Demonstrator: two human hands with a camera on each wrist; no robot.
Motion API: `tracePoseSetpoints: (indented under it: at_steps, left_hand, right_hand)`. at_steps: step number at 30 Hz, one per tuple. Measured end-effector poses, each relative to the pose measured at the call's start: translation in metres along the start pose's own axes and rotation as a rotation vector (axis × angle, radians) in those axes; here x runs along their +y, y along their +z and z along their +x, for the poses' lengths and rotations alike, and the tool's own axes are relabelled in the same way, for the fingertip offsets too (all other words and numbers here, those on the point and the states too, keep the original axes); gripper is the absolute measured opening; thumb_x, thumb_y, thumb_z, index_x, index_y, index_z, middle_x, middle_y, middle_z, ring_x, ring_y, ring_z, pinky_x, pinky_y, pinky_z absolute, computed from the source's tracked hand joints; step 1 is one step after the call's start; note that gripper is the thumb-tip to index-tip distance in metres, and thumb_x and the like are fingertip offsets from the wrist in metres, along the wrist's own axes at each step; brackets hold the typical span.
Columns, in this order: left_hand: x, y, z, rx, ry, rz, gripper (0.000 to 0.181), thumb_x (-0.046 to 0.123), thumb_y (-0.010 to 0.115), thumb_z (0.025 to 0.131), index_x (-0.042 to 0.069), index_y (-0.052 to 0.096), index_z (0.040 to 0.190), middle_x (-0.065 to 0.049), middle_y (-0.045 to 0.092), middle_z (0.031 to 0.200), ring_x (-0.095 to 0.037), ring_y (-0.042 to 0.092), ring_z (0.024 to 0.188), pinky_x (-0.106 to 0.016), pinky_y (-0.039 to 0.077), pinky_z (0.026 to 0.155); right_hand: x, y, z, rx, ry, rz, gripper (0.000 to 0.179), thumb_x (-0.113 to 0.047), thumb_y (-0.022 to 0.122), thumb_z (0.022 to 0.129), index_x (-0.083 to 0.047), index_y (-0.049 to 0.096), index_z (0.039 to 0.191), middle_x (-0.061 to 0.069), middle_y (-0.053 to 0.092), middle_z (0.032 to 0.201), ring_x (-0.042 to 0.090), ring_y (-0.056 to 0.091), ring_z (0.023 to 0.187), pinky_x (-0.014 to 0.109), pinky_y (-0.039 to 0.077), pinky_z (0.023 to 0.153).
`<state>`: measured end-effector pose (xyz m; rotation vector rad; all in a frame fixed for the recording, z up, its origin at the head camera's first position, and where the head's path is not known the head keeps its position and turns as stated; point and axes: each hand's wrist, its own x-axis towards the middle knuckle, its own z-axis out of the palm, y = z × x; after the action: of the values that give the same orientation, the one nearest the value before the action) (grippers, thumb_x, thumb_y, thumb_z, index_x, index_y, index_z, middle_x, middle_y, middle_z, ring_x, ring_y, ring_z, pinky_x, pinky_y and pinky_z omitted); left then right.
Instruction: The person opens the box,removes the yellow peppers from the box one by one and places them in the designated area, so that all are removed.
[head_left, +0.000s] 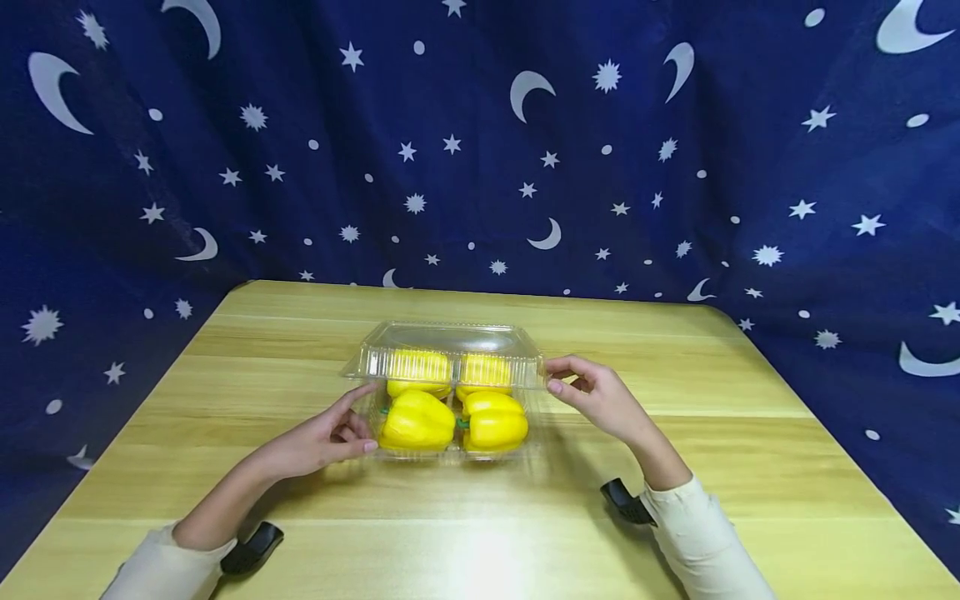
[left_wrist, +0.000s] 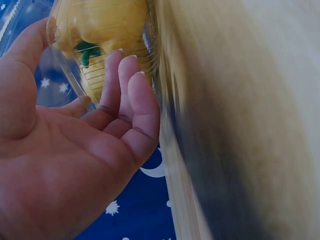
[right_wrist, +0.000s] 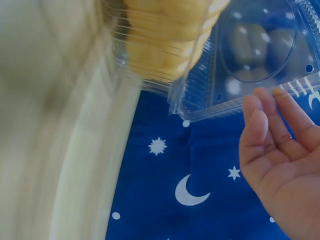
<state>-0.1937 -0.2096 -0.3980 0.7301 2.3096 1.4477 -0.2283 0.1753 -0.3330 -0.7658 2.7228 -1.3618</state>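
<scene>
A clear plastic clamshell box (head_left: 534, 425) sits on the table, holding several yellow bell peppers (head_left: 417, 422) with green stems. Its hinged lid (head_left: 450, 333) stands partly raised over the back peppers. My left hand (head_left: 330, 437) is at the box's left side, thumb near the front corner and index finger reaching farther back; the left wrist view has the other fingers loosely bent beside the box wall. At the lid's right edge is my right hand (head_left: 600, 400), its thumb and index fingertips right at the rim. The right wrist view shows its fingertips (right_wrist: 265, 95) along the lid's edge.
The box rests on a light wooden table (head_left: 675, 450). Behind hangs a dark blue cloth (head_left: 465, 192) with white moons and stars. Black wrist bands (head_left: 253, 548) show on both forearms, below the cream sleeves.
</scene>
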Motion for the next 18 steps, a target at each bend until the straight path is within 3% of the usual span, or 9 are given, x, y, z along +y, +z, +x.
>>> tracePoseSetpoints:
  at_steps: [7, 18]
  left_hand:
    - [0.0008, 0.0005, 0.0005, 0.004, 0.003, 0.004, 0.078, 0.019, 0.059, 0.089, 0.009, 0.006, 0.146, -0.013, 0.052, 0.098, -0.013, 0.055, 0.082, -0.023, 0.047, 0.073]
    - [0.0011, 0.0009, -0.0013, -0.006, -0.028, -0.016, 0.079, 0.02, 0.058, 0.09, 0.008, 0.004, 0.146, -0.014, 0.051, 0.1, -0.015, 0.054, 0.082, -0.023, 0.047, 0.072]
  right_hand:
    - [0.0007, -0.0004, 0.0031, 0.045, -0.027, 0.007, 0.028, -0.015, 0.056, 0.09, 0.0, 0.061, 0.113, 0.013, 0.056, 0.12, 0.009, 0.055, 0.097, 0.022, 0.048, 0.077]
    - [0.0017, -0.0019, 0.0084, 0.043, -0.034, 0.054, 0.029, -0.017, 0.055, 0.091, 0.0, 0.061, 0.113, 0.015, 0.059, 0.119, -0.001, 0.058, 0.092, 0.02, 0.048, 0.08]
